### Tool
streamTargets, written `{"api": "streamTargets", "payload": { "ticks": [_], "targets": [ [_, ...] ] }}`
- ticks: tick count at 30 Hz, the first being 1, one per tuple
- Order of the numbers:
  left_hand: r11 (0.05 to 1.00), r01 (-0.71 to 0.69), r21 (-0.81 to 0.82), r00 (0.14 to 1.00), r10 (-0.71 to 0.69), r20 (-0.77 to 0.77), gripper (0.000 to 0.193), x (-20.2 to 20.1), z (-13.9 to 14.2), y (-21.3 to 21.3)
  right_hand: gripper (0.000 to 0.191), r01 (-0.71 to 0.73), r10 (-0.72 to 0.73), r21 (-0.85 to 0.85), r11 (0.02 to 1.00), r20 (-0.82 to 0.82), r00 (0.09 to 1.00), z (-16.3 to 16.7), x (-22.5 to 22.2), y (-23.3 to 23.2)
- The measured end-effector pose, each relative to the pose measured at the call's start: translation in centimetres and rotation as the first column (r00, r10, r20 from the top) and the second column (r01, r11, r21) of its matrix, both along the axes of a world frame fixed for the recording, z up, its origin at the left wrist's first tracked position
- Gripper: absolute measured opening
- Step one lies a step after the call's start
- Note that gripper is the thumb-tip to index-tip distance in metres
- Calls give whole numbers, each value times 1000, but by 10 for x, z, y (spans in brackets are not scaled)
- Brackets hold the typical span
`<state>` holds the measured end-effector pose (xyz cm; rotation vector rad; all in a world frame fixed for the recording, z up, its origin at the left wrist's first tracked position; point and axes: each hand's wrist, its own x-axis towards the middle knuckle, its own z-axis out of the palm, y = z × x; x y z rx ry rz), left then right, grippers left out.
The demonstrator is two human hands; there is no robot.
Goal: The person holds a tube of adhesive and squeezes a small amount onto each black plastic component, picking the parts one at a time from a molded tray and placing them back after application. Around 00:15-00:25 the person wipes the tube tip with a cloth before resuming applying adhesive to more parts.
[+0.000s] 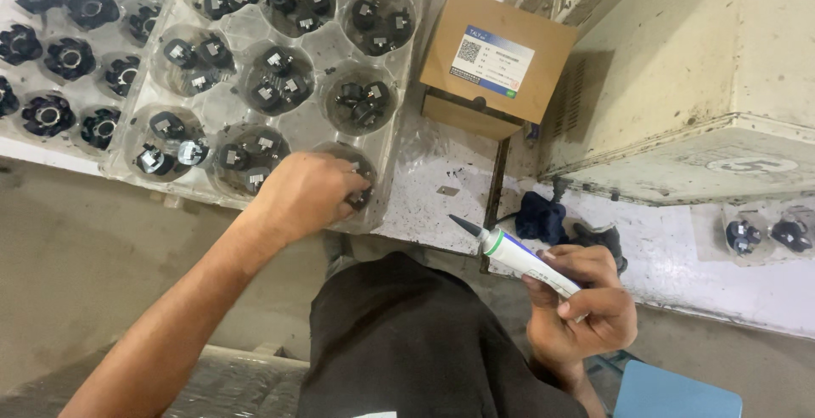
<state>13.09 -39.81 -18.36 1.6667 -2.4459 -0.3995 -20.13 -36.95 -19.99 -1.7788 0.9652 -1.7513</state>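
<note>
A brown cardboard box (499, 60) with a white label sits on the worn bench. Right of the box stands a grimy cream metal housing (679, 78). Below the box lies a dark blue cloth (539, 217); far left, black star-shaped knobs (47, 115).

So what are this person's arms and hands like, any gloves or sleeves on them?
No gloves: the left hand and right hand are bare, with no rings, watch or bands showing. No sleeves reach either forearm. The person wears a black short-sleeved top.
</note>
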Motion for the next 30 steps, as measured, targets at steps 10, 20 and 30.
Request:
{"api": "streamTargets", "payload": {
  "ticks": [10, 20, 30],
  "targets": [
    [925, -378, -37, 585, 207, -784, 39, -4, 53, 49, 36, -146, 56, 214, 966, 381, 923, -7, 3, 11],
    [883, -335, 328, -201, 273, -941, 58, -70, 20, 72, 44, -119, 108, 156, 981, 72, 991, 4, 19, 19],
    [882, -361, 303, -56, 304, -951, 42, -83, 26, 79, 48, -80, 79, -13, 997, -69, 994, 12, 24, 18]
  ]
}}
